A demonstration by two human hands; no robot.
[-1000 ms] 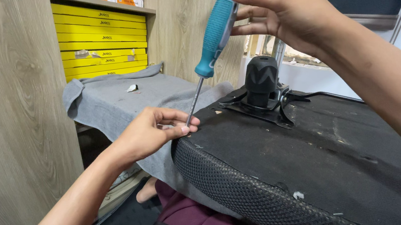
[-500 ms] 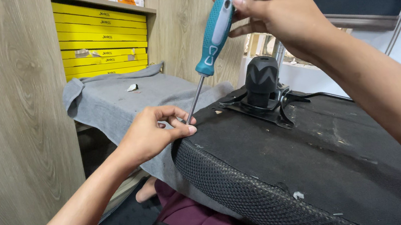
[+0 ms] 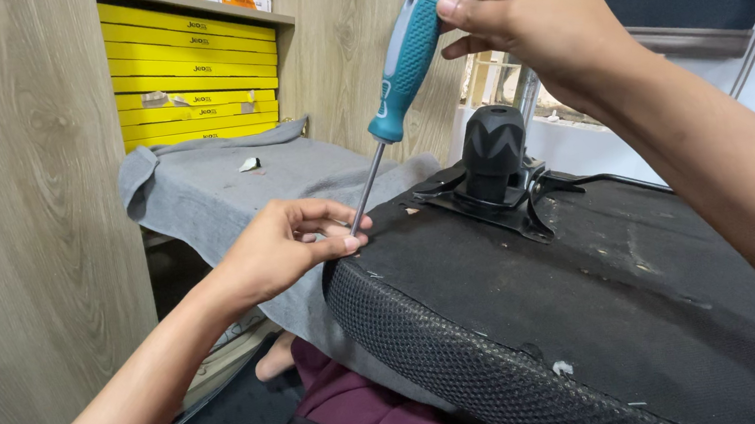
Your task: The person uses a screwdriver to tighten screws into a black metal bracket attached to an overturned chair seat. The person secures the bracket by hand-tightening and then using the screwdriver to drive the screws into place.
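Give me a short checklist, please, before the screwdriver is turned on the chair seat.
1. Right hand grips the screwdriver handle: ok.
2. Left hand fingers steady the tip at the seat edge: ok.
3. Tip seated in a screw head: cannot tell, the fingers hide it.
4. Shaft straight over the screw: not ok, it leans.
5. Seat resting steady on the lap: cannot tell.
6. Black mechanism apart from the tool: ok.
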